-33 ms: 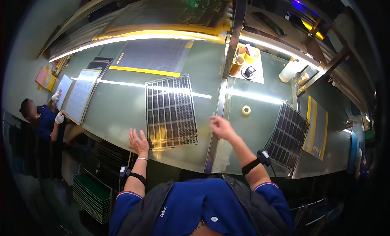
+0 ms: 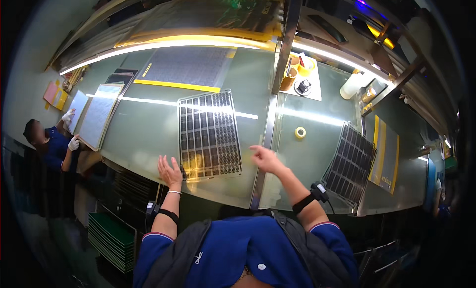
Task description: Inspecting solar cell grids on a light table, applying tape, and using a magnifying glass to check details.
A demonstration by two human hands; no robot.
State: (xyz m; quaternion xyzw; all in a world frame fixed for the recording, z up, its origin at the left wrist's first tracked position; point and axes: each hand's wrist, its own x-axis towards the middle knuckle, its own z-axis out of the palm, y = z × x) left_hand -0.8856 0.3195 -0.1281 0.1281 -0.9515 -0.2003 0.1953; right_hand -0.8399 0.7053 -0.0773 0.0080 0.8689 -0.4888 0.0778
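Observation:
A rectangular dark panel (image 2: pixel 208 136) with rows of small black patterns lies flat on the green-grey worktop (image 2: pixel 144 134) in front of me. My left hand (image 2: pixel 170 174) is at its near left corner, fingers spread, holding nothing; whether it touches the corner is unclear. To the right of the panel, my right hand (image 2: pixel 266 159) hovers apart from it above the metal seam strip (image 2: pixel 260 181). The index finger of that hand points left and the others are bent, with nothing visible between them. A similar stack of dark panels (image 2: pixel 350 164) lies beyond my right forearm.
A yellow-edged film sheet (image 2: pixel 183 69) lies farther back. A tape roll (image 2: pixel 300 132), a cup (image 2: pixel 289 79) and a white bottle (image 2: pixel 350 87) stand to the right. At the far left a gloved co-worker (image 2: pixel 54 146) handles pale sheets (image 2: pixel 100 117). A metal post (image 2: pixel 285 45) rises behind.
My right hand has shifted slightly left and down, closer to the panel's right edge. My left hand stays nearly where it was.

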